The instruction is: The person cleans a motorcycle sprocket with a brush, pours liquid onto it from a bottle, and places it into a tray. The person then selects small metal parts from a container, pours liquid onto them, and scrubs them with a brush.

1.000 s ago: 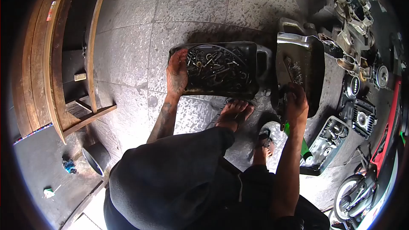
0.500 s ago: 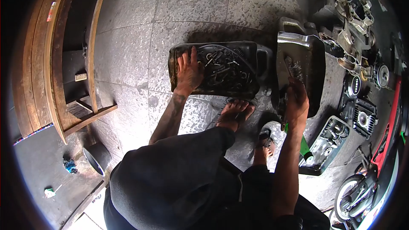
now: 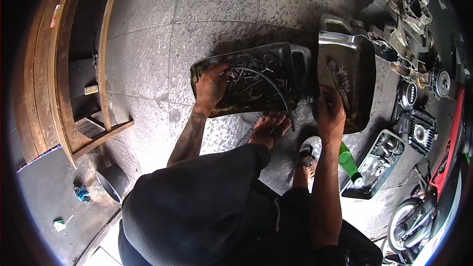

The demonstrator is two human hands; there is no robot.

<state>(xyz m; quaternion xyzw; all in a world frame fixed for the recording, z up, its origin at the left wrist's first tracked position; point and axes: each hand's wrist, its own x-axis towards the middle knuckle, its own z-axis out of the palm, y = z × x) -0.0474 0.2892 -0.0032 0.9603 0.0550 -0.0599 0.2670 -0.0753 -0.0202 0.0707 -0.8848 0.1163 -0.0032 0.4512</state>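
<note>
My left hand (image 3: 212, 86) is closed on one end of a thin dark hose (image 3: 268, 80) over the left part of a black tray (image 3: 202, 108). The hose arcs across the tray and hangs past its near right edge. Bolts and small metal parts (image 3: 251, 76) lie in the tray. At the left edge of a second cut-open container (image 3: 340, 42), my right hand (image 3: 330, 108) has its fingers curled together; what they hold, if anything, is hidden. A brush-like tool (image 3: 339, 81) and small screws lie inside that container.
A green bottle (image 3: 349, 162) lies by my right forearm, beside a tray of gears (image 3: 382, 160). Engine parts (image 3: 409, 10) and a finned block (image 3: 421, 135) are on the right, with a motorcycle (image 3: 409, 221) below. A wooden bench (image 3: 59, 69) stands left.
My left hand has taken hold of the hose and raised it across the tray. The tray has tilted slightly. My right hand has shifted left, off the tool in the second container.
</note>
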